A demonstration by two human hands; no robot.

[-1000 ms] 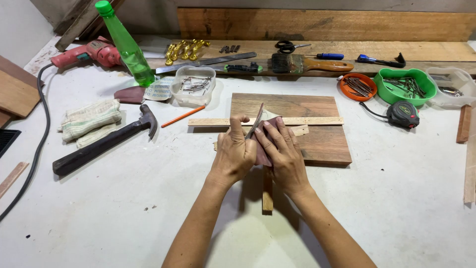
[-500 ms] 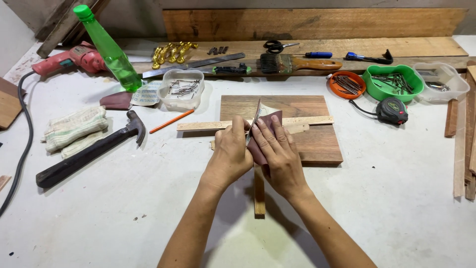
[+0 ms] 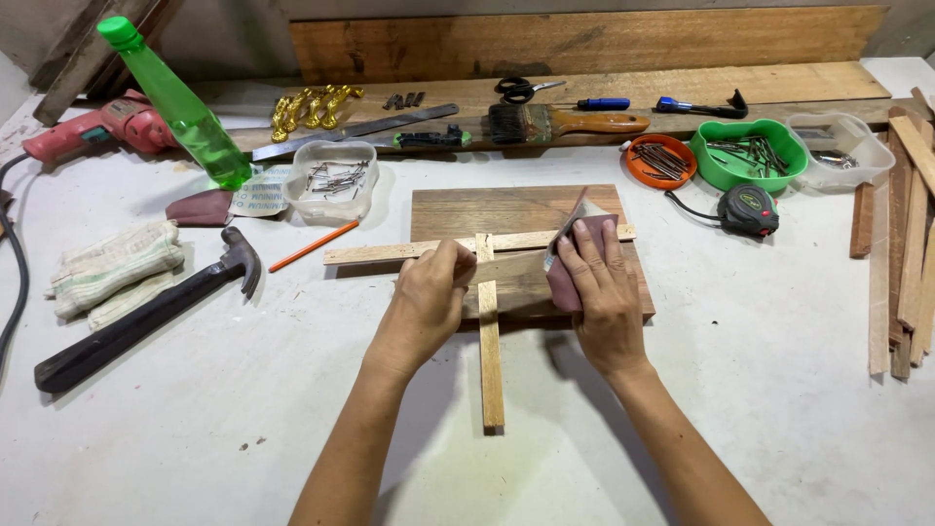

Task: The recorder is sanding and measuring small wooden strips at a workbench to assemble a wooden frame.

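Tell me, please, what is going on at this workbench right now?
A person is working on two thin pale wooden strips joined as a cross, which lies partly on a dark brown rectangular board. The left hand presses down on the cross near the joint, while the right hand holds a folded piece of reddish-brown sandpaper against it. A black-handled claw hammer lies to the left on the white table, and a clear tub of nails stands behind.

A woodworking workshop: hammer (image 3: 146, 312), drill (image 3: 102, 127), nail tubs (image 3: 748, 154) and wood strips (image 3: 901, 244) crowd the bench
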